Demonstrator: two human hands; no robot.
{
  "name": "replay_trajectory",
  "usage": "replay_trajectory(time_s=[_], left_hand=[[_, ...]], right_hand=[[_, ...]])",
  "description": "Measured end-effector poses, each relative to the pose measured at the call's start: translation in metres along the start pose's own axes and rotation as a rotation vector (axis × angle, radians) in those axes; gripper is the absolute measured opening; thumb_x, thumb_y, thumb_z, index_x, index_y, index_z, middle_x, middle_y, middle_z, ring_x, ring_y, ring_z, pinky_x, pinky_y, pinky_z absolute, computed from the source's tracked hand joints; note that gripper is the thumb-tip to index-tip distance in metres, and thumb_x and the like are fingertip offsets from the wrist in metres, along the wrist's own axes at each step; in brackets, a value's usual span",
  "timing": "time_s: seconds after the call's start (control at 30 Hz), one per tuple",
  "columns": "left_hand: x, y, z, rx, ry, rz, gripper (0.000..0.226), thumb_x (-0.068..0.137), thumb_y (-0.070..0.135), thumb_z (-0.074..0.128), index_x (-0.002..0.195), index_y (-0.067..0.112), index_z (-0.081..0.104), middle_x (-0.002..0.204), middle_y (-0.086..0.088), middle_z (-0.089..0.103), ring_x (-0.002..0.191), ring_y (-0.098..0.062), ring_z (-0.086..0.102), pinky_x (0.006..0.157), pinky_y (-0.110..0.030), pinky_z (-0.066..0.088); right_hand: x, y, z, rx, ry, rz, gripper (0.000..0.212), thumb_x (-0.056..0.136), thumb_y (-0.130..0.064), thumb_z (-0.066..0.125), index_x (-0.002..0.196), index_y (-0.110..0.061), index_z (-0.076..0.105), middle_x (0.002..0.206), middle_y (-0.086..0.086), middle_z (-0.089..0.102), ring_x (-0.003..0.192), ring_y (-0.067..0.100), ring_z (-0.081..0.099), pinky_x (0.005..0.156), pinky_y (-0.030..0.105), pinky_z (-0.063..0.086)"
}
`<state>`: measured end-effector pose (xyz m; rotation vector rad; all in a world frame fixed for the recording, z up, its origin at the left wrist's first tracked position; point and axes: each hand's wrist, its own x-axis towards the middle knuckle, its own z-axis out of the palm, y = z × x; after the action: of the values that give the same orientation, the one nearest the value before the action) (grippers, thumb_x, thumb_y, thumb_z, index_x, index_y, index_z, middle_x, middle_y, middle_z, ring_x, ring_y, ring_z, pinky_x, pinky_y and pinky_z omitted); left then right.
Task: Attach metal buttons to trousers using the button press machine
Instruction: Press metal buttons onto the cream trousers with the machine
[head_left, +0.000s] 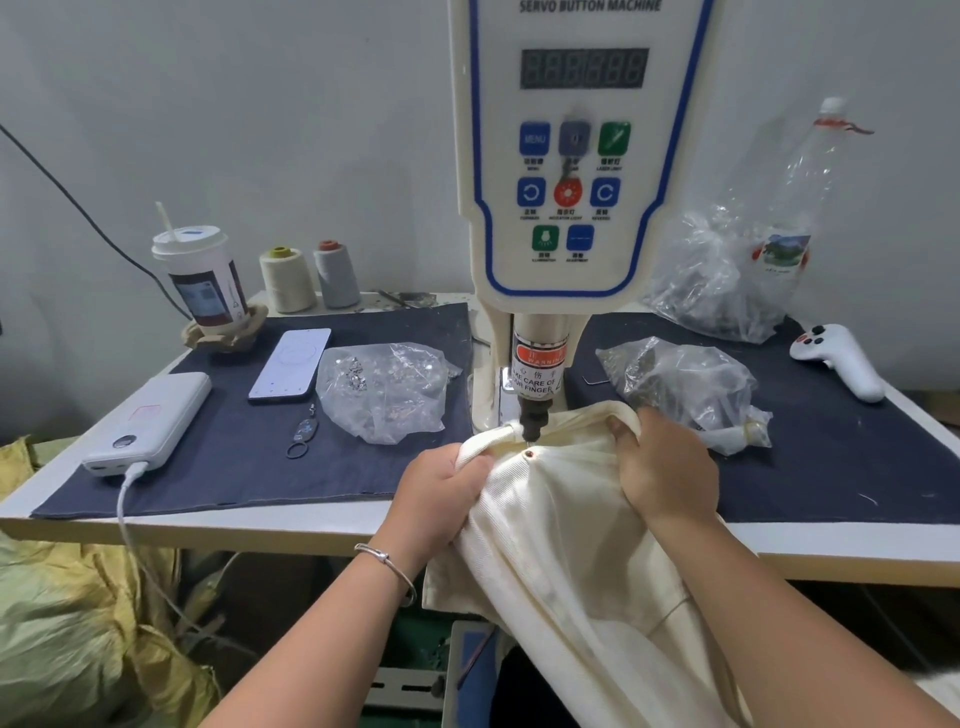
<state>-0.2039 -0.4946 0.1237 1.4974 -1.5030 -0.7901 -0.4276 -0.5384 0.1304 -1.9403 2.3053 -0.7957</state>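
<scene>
We see the left hand (441, 488) and right hand (667, 467) gripping cream ribbed trousers (561, 519) under the white servo button machine (582, 156), a copper-coloured metal button (529, 454) just below its dark punch (531, 423).

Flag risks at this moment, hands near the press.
1. Both hands grip the trousers close beside the punch; left hand fingers could get pinched.
2. The button sits slightly in front of the punch, so a stroke might miss.
3. Waistband is bunched at the left hand; right hand may not hold it flat.
</scene>
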Motion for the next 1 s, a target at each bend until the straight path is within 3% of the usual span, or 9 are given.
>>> replay_trajectory(time_s=[0.3, 0.43, 0.5, 0.57, 0.63, 0.7, 0.8, 0.87, 1.0], left_hand=[[-0.003, 0.005, 0.0, -0.08, 0.003, -0.036, 0.035, 0.077, 0.043, 0.053, 0.052, 0.022, 0.041, 0.053, 0.009, 0.041, 0.053, -0.009, 0.037, 0.058, -0.03, 0.033], [-0.007, 0.015, -0.006, -0.21, 0.064, -0.042, 0.034, 0.078, 0.042, 0.055, 0.057, 0.019, 0.042, 0.056, 0.004, 0.041, 0.055, -0.012, 0.037, 0.058, -0.03, 0.032], [-0.009, 0.02, -0.011, -0.284, 0.082, -0.081, 0.031, 0.077, 0.043, 0.056, 0.056, 0.021, 0.048, 0.056, 0.004, 0.045, 0.055, -0.012, 0.041, 0.058, -0.03, 0.035], [-0.013, 0.026, -0.016, -0.357, 0.06, -0.161, 0.033, 0.076, 0.045, 0.059, 0.062, 0.015, 0.063, 0.061, 0.001, 0.055, 0.059, -0.013, 0.049, 0.06, -0.031, 0.039], [-0.016, 0.028, -0.019, -0.387, 0.037, -0.286, 0.039, 0.079, 0.041, 0.063, 0.08, 0.003, 0.071, 0.069, -0.004, 0.063, 0.064, -0.016, 0.056, 0.062, -0.03, 0.042], [-0.021, 0.03, -0.024, -0.387, -0.002, -0.405, 0.029, 0.08, 0.034, 0.066, 0.079, 0.005, 0.071, 0.066, -0.003, 0.064, 0.058, -0.013, 0.057, 0.054, -0.024, 0.042], [-0.039, 0.024, -0.031, -0.43, -0.127, -0.479, 0.029, 0.07, 0.031, 0.067, 0.081, 0.006, 0.074, 0.072, -0.008, 0.065, 0.065, -0.018, 0.059, 0.056, -0.024, 0.04], [-0.056, 0.016, -0.042, -0.454, -0.242, -0.463, 0.026, 0.076, 0.025, 0.064, 0.082, 0.001, 0.073, 0.072, -0.01, 0.066, 0.061, -0.02, 0.059, 0.052, -0.022, 0.041], [-0.067, 0.019, -0.062, -0.313, -0.514, -0.505, 0.031, 0.062, 0.028, 0.07, 0.084, 0.007, 0.069, 0.079, -0.013, 0.062, 0.067, -0.024, 0.056, 0.053, -0.027, 0.041]], right_hand=[[-0.003, -0.004, -0.01, 0.127, -0.006, 0.064, 0.036, 0.098, -0.046, 0.042, 0.093, -0.012, 0.055, 0.094, 0.008, 0.062, 0.094, 0.034, 0.057, 0.07, 0.036, 0.036], [0.005, -0.017, -0.049, 0.526, -0.059, 0.082, 0.03, 0.09, -0.029, 0.058, 0.064, -0.015, 0.055, 0.068, -0.001, 0.056, 0.072, 0.025, 0.053, 0.058, 0.028, 0.037], [0.011, -0.024, -0.079, 0.812, -0.213, 0.203, 0.022, 0.084, -0.023, 0.07, 0.065, -0.013, 0.064, 0.062, 0.0, 0.064, 0.063, 0.021, 0.059, 0.047, 0.019, 0.042], [0.011, -0.028, -0.101, 1.02, -0.503, 0.372, 0.014, 0.083, -0.019, 0.073, 0.084, -0.005, 0.07, 0.072, 0.01, 0.073, 0.061, 0.023, 0.07, 0.047, 0.022, 0.051], [0.005, -0.027, -0.109, 1.007, -0.749, 0.471, 0.013, 0.089, -0.014, 0.063, 0.091, -0.001, 0.067, 0.069, 0.014, 0.072, 0.054, 0.023, 0.069, 0.045, 0.027, 0.054], [-0.005, -0.023, -0.103, 0.937, -0.894, 0.541, 0.015, 0.092, -0.01, 0.055, 0.086, 0.0, 0.065, 0.063, 0.015, 0.068, 0.048, 0.024, 0.065, 0.044, 0.027, 0.053], [-0.021, -0.019, -0.096, 0.941, -0.964, 0.58, 0.017, 0.09, -0.011, 0.056, 0.09, 0.0, 0.068, 0.073, 0.018, 0.07, 0.058, 0.027, 0.066, 0.058, 0.03, 0.055], [-0.029, -0.016, -0.096, 0.986, -0.988, 0.579, 0.019, 0.087, -0.014, 0.061, 0.096, 0.0, 0.072, 0.085, 0.019, 0.071, 0.07, 0.03, 0.068, 0.07, 0.034, 0.056], [-0.04, -0.019, -0.099, 0.963, -1.065, 0.536, 0.019, 0.087, -0.014, 0.064, 0.097, -0.002, 0.074, 0.089, 0.019, 0.072, 0.072, 0.03, 0.07, 0.07, 0.038, 0.059]])
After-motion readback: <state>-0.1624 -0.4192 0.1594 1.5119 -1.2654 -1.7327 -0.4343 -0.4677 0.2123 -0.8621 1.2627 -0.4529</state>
